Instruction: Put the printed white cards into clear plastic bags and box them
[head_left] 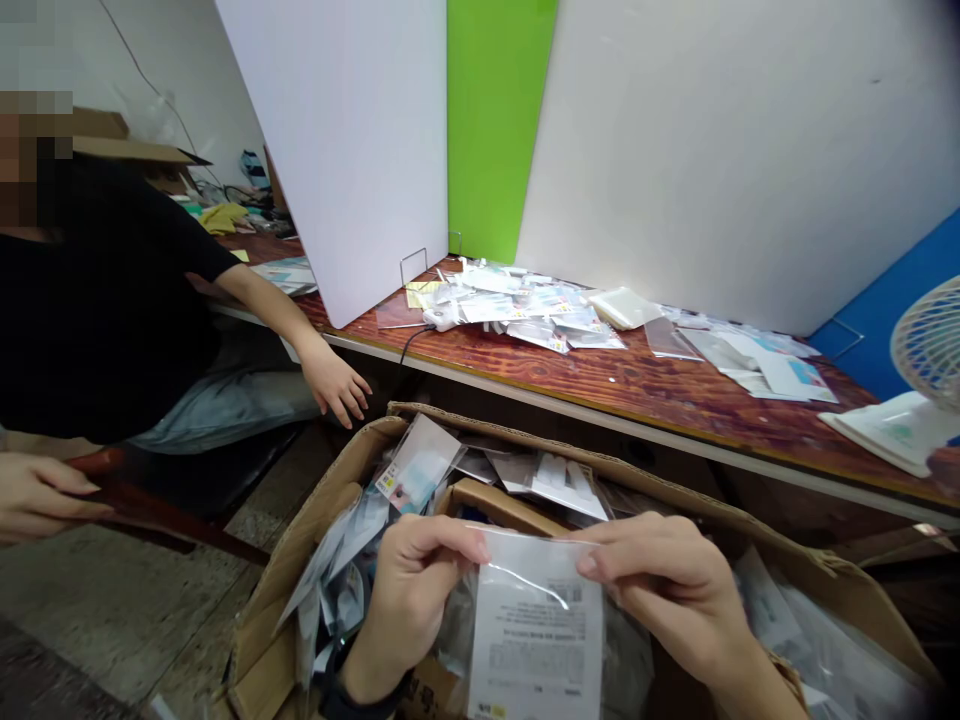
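Observation:
Pinched by its top edge in both of my hands is a clear plastic packet [536, 630] with a white printed card inside. My left hand [420, 590], with a dark band at the wrist, grips the upper left corner. At the upper right, my right hand [667, 585] holds the same edge between thumb and fingers. The packet hangs over a large open cardboard box [307, 530] full of similar packets. One packet with a blue picture and yellow label [420, 465] leans at the box's far left corner.
Packets lie heaped [525, 305] on the wooden table [480, 365] behind the box. A white fan [930, 350] stands at the right end. White and green partitions [495, 130] rise behind. At left sits a person in a black shirt [112, 290], one hand [337, 382] near the box.

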